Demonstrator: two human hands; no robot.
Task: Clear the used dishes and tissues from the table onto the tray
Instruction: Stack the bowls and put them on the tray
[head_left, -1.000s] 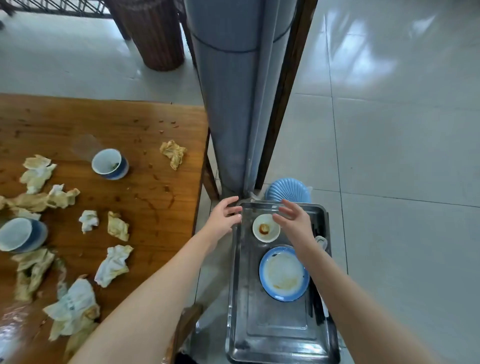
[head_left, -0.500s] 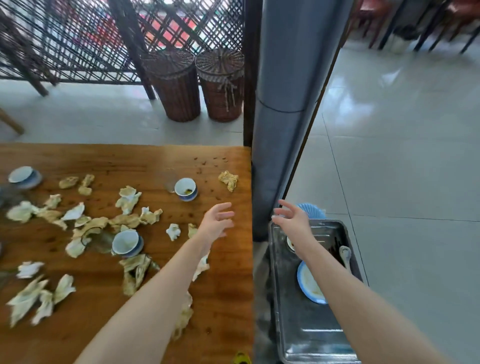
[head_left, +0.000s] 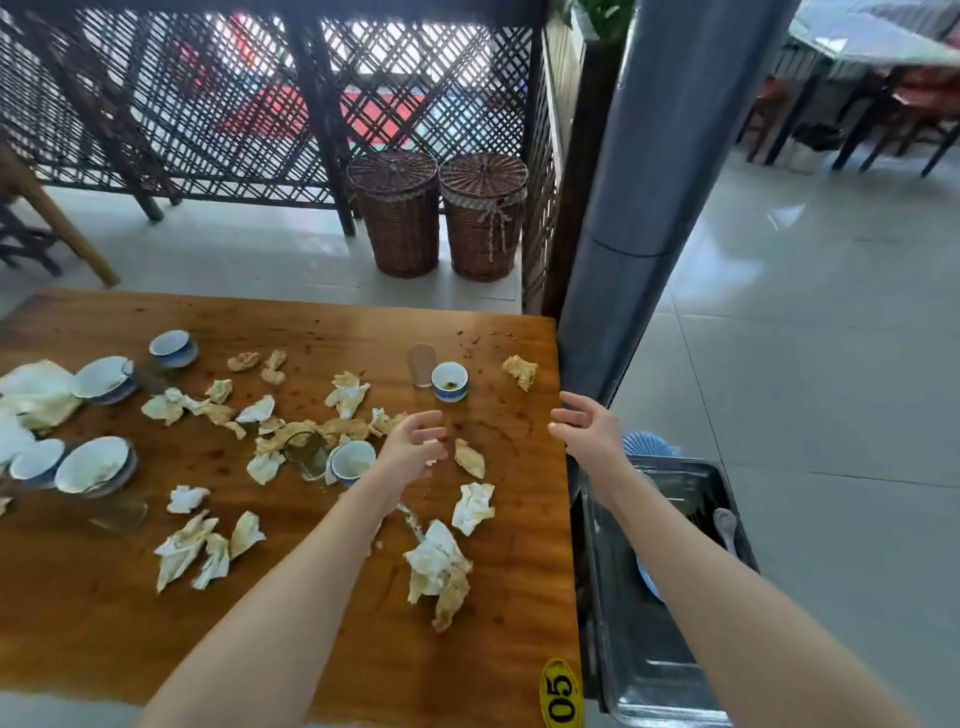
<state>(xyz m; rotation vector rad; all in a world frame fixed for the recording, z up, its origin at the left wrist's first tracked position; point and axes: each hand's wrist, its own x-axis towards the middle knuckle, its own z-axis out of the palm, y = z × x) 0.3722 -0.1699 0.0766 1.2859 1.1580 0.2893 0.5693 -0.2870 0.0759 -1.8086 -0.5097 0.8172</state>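
Note:
A wooden table is littered with several crumpled, stained tissues and blue-and-white bowls and cups. My left hand hovers empty over the table, fingers loosely curled, just right of a tipped cup. A small blue cup stands beyond it beside a clear glass. Empty too, my right hand hangs over the table's right edge with its fingers spread. The steel tray lies low at the right, holding a blue plate and a spoon; my right arm hides part of it.
A grey pillar rises at the table's far right corner. Two wicker baskets stand against a dark lattice fence behind the table. A blue ribbed dish sits beyond the tray. A yellow "05" tag marks the near table edge.
My view swung from the tray up and left to the table. Both hands left the tray: the left moved out over the table, the right rose to the table's right edge.

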